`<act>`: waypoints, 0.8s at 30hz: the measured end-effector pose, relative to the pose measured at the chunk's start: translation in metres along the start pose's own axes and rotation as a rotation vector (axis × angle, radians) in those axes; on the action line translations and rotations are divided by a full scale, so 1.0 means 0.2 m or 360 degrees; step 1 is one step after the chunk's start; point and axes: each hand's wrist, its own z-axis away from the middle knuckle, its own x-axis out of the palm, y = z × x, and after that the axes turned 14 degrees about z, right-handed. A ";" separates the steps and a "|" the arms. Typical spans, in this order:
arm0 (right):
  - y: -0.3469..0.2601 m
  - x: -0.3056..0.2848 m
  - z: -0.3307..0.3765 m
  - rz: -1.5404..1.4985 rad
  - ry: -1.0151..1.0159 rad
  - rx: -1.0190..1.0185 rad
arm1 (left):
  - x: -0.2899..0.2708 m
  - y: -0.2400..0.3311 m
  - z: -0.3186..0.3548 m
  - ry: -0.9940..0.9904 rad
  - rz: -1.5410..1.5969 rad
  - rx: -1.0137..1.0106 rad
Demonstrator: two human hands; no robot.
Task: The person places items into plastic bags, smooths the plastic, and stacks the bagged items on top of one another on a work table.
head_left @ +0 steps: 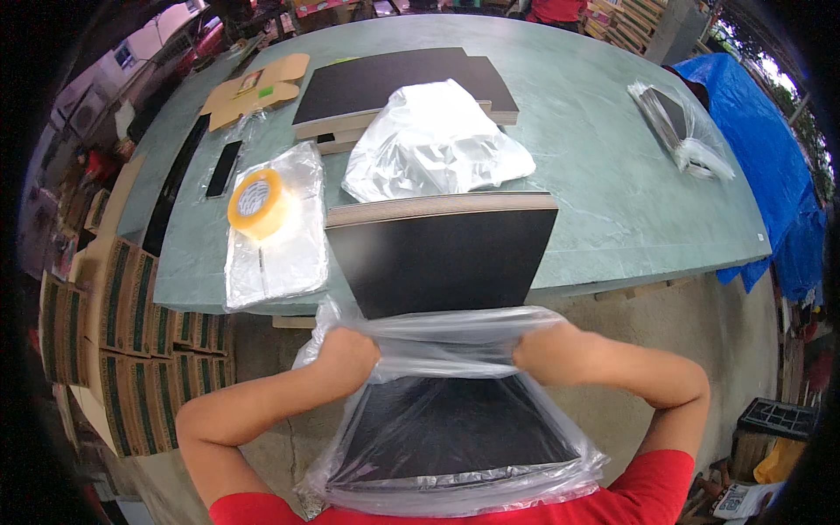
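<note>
My left hand (350,357) and my right hand (544,352) are both closed on a clear plastic bag (437,343), one at each side of its gathered mouth. Inside the bag, close to my body, lies a flat black panel (455,429). Beyond the bag's mouth, a black-faced slab (442,262) with a pale layered edge leans at the table's near edge, uncovered. I cannot tell whether the two black parts are one piece, as the bunched plastic covers where they meet.
On the green table (604,210) are a pile of clear bags (437,144), more black slabs (385,79), a tape roll (259,206) on flat plastic, a phone (224,169), flattened cardboard (254,90) and a wrapped bundle (678,127). Cartons (140,350) stand left; blue tarp (752,149) hangs right.
</note>
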 end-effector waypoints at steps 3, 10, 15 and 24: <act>0.15 -0.15 0.18 -0.1092 0.1240 0.0774 | 0.00 0.00 0.09 -0.0004 0.0382 0.0246; 0.03 -0.08 -0.03 -0.0623 0.1896 0.0717 | -0.20 -0.38 0.20 0.2272 0.1229 -0.0609; 0.21 0.01 -0.03 -0.0246 0.1936 0.1416 | -0.27 -0.17 0.06 0.2029 0.0606 -0.0323; 0.12 0.13 0.10 -0.0514 0.2215 0.1220 | -0.21 -0.06 0.20 0.2089 0.0411 0.0035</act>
